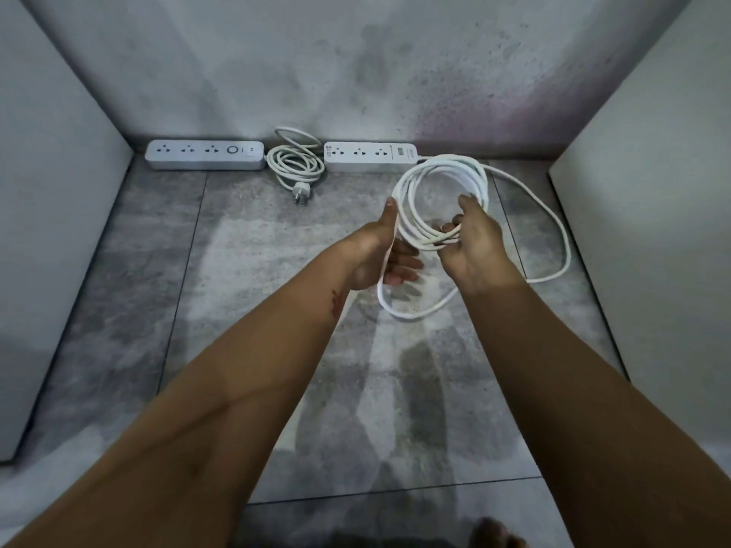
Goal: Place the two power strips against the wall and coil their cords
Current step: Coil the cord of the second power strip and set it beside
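Two white power strips lie along the foot of the grey wall: the left strip point(205, 155) and the right strip point(370, 155). Between them rests the left strip's cord point(296, 163), coiled on the floor with its plug point(300, 194) pointing toward me. The right strip's cord point(443, 179) is partly looped into several turns held above the floor. My right hand point(472, 239) grips the bottom of these loops. My left hand point(379, 255) holds a loose strand of the same cord between thumb and fingers. A long slack length point(553, 227) trails on the floor to the right.
The floor point(253, 294) is grey stone tile. White panels rise at the left point(51, 191) and at the right point(648, 215), closing in the alcove. My toes point(494, 533) show at the bottom edge.
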### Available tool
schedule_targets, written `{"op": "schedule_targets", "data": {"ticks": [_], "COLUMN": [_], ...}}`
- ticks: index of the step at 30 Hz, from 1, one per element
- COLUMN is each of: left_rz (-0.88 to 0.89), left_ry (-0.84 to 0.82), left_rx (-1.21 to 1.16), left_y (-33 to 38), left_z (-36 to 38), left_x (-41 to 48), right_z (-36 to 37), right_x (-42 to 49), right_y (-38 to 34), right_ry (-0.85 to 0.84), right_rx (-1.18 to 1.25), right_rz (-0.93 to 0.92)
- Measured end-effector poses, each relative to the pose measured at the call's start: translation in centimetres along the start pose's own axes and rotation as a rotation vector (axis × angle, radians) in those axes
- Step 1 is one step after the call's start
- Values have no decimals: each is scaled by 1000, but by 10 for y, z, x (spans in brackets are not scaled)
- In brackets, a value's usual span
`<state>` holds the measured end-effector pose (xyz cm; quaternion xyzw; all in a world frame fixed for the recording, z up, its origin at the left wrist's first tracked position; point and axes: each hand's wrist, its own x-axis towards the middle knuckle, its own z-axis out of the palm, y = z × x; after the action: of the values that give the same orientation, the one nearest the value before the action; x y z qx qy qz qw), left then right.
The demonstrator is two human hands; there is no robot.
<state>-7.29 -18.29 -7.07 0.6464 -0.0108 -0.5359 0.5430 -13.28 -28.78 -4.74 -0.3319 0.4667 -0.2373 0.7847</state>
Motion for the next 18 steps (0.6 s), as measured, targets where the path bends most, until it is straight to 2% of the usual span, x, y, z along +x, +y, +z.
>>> {"op": "schedule_targets", "data": {"ticks": [3,5,9,15,17,18], "left_rz": [43,81,110,197,216,235], "left_ry": [31,99,148,166,201,220], "left_rx": [-156,-249,-411,-513,-534,-536], "left_y": [1,0,2,16,17,17], "left_z": [1,4,3,-6,-5,-5], "left_x": [4,5,5,4,4,4], "right_z": [1,3,2,-6,-6,-6], "right_x": [-9,-13,-13,-12,-8,-7], "right_y": [4,6,15,25,27,27], "right_ry": [-29,-46,-124,-297,-237,-121], "right_rx": [120,87,-532,-775,-913,-1021], "right_rz": [95,111,84,174,115,40]}}
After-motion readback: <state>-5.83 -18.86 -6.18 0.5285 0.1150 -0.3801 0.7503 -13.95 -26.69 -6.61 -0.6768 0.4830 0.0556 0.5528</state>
